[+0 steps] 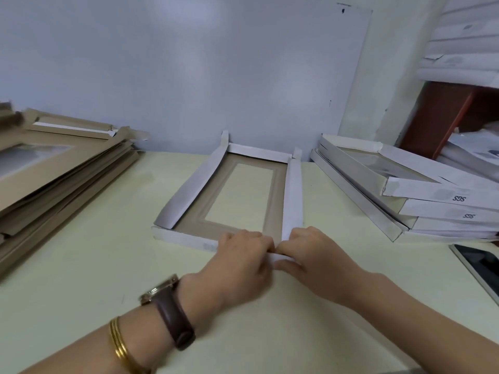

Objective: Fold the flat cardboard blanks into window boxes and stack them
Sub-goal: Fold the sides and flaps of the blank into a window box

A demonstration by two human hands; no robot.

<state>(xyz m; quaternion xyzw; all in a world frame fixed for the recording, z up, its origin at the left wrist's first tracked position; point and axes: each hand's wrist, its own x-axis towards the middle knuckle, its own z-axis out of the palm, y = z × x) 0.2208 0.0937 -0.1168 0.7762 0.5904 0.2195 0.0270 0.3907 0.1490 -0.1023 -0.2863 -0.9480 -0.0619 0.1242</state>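
Between the curled fingers (258, 242) of left hand (240, 259) and right hand (314, 252), the half-folded box's (189, 193) near corner flap (280, 257) is pinched, fingertips hidden. Leftward, flat blanks (54, 168) run off-frame.

My left hand (244, 256) and right hand (313, 253) hide the near right corner of the box (186, 190). The blank pile (62, 168) runs off the left edge, the folded stack (421, 193) off the right.

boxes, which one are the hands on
The lone box in the middle, brown inside up: left hand and right hand pinch its near right corner. The white ones stacked at right lie untouched.
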